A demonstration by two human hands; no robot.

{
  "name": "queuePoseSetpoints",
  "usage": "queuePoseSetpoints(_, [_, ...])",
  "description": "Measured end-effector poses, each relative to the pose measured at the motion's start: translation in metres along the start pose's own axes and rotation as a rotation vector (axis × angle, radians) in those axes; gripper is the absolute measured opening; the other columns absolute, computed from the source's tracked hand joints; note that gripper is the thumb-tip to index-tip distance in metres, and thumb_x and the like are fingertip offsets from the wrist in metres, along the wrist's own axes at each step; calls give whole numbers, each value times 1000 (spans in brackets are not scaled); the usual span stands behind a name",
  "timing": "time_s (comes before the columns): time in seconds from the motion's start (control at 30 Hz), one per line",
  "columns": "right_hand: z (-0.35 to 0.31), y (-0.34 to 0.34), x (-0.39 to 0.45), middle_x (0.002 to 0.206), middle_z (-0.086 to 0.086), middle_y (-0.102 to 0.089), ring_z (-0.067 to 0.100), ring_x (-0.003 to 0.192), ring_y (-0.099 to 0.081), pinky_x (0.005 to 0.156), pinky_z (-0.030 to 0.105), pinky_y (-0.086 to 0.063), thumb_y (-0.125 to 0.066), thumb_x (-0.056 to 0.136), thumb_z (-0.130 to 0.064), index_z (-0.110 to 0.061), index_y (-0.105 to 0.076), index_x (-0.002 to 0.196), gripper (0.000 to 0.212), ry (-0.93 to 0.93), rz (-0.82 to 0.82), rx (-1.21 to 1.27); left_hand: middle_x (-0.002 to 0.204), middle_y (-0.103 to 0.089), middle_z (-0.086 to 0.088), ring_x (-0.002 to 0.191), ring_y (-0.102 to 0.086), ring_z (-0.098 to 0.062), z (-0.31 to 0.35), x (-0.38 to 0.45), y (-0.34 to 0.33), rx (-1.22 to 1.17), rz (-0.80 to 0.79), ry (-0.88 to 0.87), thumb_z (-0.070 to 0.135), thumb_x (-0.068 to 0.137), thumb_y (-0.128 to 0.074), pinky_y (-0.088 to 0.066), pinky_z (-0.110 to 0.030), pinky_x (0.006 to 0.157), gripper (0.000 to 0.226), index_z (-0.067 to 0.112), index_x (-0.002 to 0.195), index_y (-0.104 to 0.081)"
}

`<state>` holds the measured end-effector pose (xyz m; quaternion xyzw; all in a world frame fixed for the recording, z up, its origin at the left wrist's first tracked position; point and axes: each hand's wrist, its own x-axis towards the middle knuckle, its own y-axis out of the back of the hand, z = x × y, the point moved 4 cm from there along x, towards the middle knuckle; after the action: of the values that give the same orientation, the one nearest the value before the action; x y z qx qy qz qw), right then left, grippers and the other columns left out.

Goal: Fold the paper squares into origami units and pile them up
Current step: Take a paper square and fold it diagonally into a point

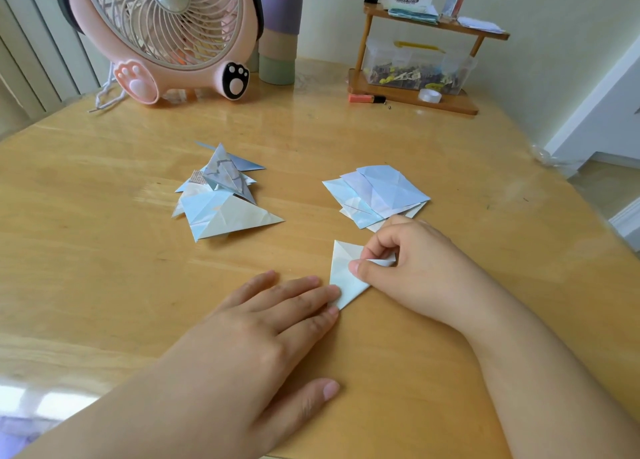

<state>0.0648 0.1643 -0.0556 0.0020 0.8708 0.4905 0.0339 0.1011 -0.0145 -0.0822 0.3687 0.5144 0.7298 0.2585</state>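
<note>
**Both hands on a half-folded paper triangle, two paper piles behind**

Landmark: the folded triangle (346,275), pale blue-white, flat on the wooden table (104,251) near the front edge.

Left hand (263,323) lies just left of the triangle, palm down, fingers straight and together; fingertips (332,290) press the triangle's lower left corner. Thumb rests flat on the table, nearer the person.

Right hand (412,268) sits on the triangle's right side, fingers curled, thumb and forefinger pinching a raised flap of it.

Behind the triangle, just beyond the right hand: a loose stack of creased paper squares (377,194), fanned out.

Behind and left of the triangle, well apart: a heap of finished folded units (223,199), triangular, some patterned.

Far behind the triangle: pink fan (166,33) with paw feet at left, a purple-beige-green bottle (278,26) beside it, a small wooden shelf (415,98) at right holding a clear box (415,65) and a tape roll (429,95).
</note>
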Motion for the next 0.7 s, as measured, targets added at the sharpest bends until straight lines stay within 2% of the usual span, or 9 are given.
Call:
queuePoseSetpoints(0.03, [0, 0, 0, 86, -14, -52, -1, 80, -41, 87, 26, -34, -67, 80, -40, -28, -61, 69, 18, -5, 3, 0, 136, -55, 5, 127, -50, -14, -3, -1, -2, 39, -40, -32, 57, 95, -22, -36, -39, 101, 63, 17, 125, -62])
queuePoseSetpoints(0.1, [-1, 1, 0, 84, -15, -53, 0, 82, -43, 88, 27, -35, -67, 80, -41, -28, -62, 68, 18, -14, 7, 5, 137, -54, 5, 128, -48, -13, -6, -3, -3, 74, -61, -43, 56, 95, -25, -32, -38, 101, 61, 17, 126, -61])
queuePoseSetpoints(0.23, [-2, 1, -1, 88, -14, -55, 3, 90, -44, 90, 28, -34, -66, 81, -40, -28, -62, 69, 18, -20, 20, -16, 137, -54, 4, 128, -48, -13, -3, -2, -2, 47, -64, -53, 56, 95, -26, -31, -39, 101, 61, 17, 126, -61])
queuePoseSetpoints(0.33, [-3, -2, -1, 90, -13, -53, 3, 99, -41, 85, 24, -24, -65, 80, -41, -27, -60, 70, 18, 9, 52, -64, 137, -54, 4, 128, -49, -13, -3, -2, -1, 44, -52, -52, 56, 94, -28, -31, -38, 101, 60, 18, 125, -61])
queuePoseSetpoints(0.5, [-4, -7, 3, 87, -14, -51, 1, 99, -38, 79, 24, -18, -67, 76, -51, -24, -58, 69, 29, 24, 101, -66, 136, -54, 6, 128, -48, -12, -3, -1, 0, 48, -45, -60, 57, 91, -35, -30, -37, 102, 56, 20, 124, -61])
queuePoseSetpoints(0.7, [-2, -8, 6, 87, -14, -51, 4, 103, -39, 81, 26, -20, -66, 78, -52, -24, -58, 71, 30, 13, 97, -42, 135, -54, 6, 127, -48, -11, -4, -1, 1, 32, -49, -62, 57, 89, -38, -30, -37, 101, 54, 21, 123, -61])
